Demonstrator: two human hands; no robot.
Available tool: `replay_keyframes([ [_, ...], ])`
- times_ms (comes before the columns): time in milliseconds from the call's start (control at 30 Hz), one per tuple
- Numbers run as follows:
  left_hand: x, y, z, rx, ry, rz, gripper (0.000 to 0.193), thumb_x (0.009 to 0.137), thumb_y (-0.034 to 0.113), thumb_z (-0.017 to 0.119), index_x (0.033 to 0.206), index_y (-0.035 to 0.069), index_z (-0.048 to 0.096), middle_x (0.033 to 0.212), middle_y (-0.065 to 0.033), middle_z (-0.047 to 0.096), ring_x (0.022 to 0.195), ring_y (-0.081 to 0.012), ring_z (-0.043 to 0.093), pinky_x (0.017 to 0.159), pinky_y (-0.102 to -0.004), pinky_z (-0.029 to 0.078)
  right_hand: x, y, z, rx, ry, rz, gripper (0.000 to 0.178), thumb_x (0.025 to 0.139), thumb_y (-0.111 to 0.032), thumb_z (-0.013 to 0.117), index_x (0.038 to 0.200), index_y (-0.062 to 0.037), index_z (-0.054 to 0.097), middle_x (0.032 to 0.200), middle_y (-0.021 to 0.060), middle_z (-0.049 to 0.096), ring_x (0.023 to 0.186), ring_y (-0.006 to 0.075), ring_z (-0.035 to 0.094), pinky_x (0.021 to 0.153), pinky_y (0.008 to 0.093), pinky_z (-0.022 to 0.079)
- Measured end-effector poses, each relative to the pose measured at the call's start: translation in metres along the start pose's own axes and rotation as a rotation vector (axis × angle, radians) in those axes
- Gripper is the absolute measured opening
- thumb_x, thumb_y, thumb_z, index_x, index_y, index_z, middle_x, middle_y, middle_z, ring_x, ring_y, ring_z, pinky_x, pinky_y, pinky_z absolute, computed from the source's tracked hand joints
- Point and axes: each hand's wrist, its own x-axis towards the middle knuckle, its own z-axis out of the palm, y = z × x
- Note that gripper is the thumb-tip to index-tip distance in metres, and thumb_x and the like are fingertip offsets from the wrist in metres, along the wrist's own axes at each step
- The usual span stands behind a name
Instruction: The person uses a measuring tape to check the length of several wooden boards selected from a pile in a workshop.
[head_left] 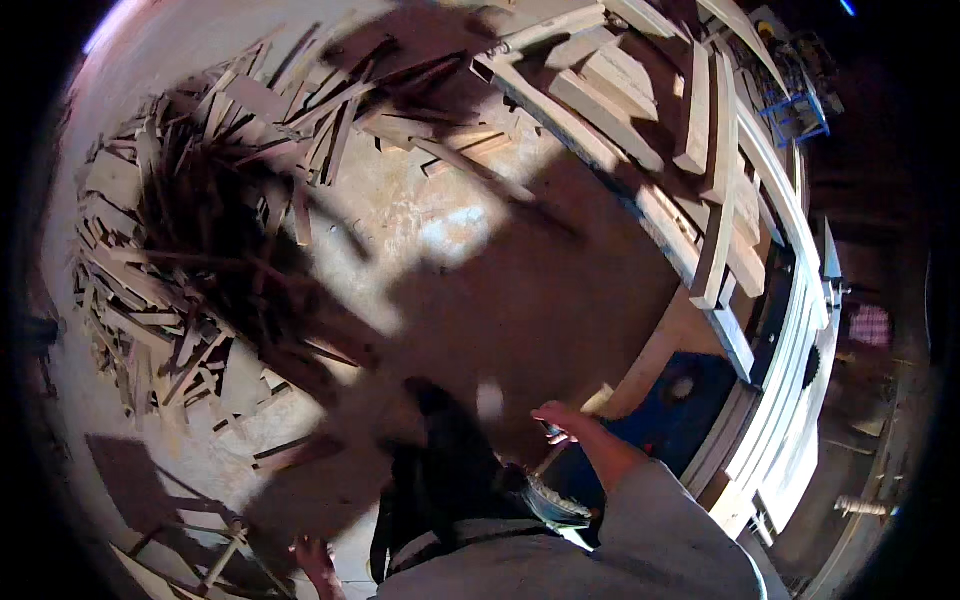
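Note:
My left hand [314,556] hangs low at the lower edge, beside my dark trousers [440,480]. Its fingers look loosely apart and nothing shows in them. In front of my body, my right hand [562,420] is held out with the fingers curled. A small pale, shiny bit shows under those fingers, too small to name. Closest to this hand is a blue machine [690,400] with a saw table on my right. A short pale wood piece [597,400] shows just beyond the hand.
A large heap of wood offcuts [170,280] covers the floor at left. Sawn boards [610,110] lie on a frame at the far right. Along the right runs the pale saw table [790,370], with a dark toothed blade [811,367]. A wooden frame [225,555] stands at lower left.

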Motion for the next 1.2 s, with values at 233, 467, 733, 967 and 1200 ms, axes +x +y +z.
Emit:
replay_keyframes([
  [233,0.019,0.106,0.039,0.544,0.016,0.473,0.066,0.08,0.019,0.06,0.14,0.0,0.041,0.136,-0.0201,0.05,0.123,-0.0283,0.05,0.1,-0.036,0.04,0.032,0.095,0.0,-0.029,-0.187,-0.035,0.031,0.082,-0.041,0.071,0.09,-0.0113,0.063,0.077,0.0048,0.054,0.07,0.019,0.054,0.063,0.0449,0.054],
  [467,-0.009,0.031,0.014,0.8,0.048,0.406,0.054,0.081,0.022,0.061,0.13,0.001,0.05,0.123,-0.0193,0.059,0.107,-0.0306,0.06,0.092,-0.0387,0.047,-0.023,0.038,0.035,-0.05,-0.124,-0.043,0.035,0.08,-0.037,0.073,0.1,-0.0108,0.063,0.085,0.0048,0.059,0.075,0.0204,0.059,0.069,0.0494,0.056],
  [733,-0.056,-0.224,-0.077,-0.13,0.156,-0.251,0.022,0.073,0.003,0.064,0.075,0.005,0.042,0.066,-0.007,0.048,0.053,-0.0194,0.057,0.045,-0.0328,0.051,-0.048,-0.004,0.091,-0.37,-0.132,-0.09,0.033,0.081,-0.041,0.071,0.094,-0.0122,0.062,0.083,0.0028,0.059,0.073,0.02,0.059,0.07,0.0511,0.056],
  [967,-0.091,-0.332,-0.077,-0.355,0.187,-0.474,0.021,0.074,-0.001,0.062,0.086,-0.002,0.045,0.07,-0.0135,0.053,0.053,-0.0261,0.062,0.041,-0.0391,0.053,-0.07,-0.025,0.16,-0.587,-0.011,-0.157,0.054,0.082,-0.046,0.07,0.118,-0.0084,0.055,0.106,0.012,0.059,0.087,0.0319,0.06,0.077,0.0543,0.054],
  [1200,-0.044,-0.288,-0.053,-0.332,0.172,-0.234,0.023,0.073,0.015,0.065,0.077,0.001,0.048,0.065,-0.0083,0.054,0.058,-0.0165,0.055,0.049,-0.0313,0.045,-0.103,0.0,0.179,-0.557,0.063,-0.218,0.046,0.086,-0.04,0.066,0.117,-0.0099,0.053,0.103,0.0114,0.06,0.083,0.0285,0.061,0.073,0.0534,0.053],
])
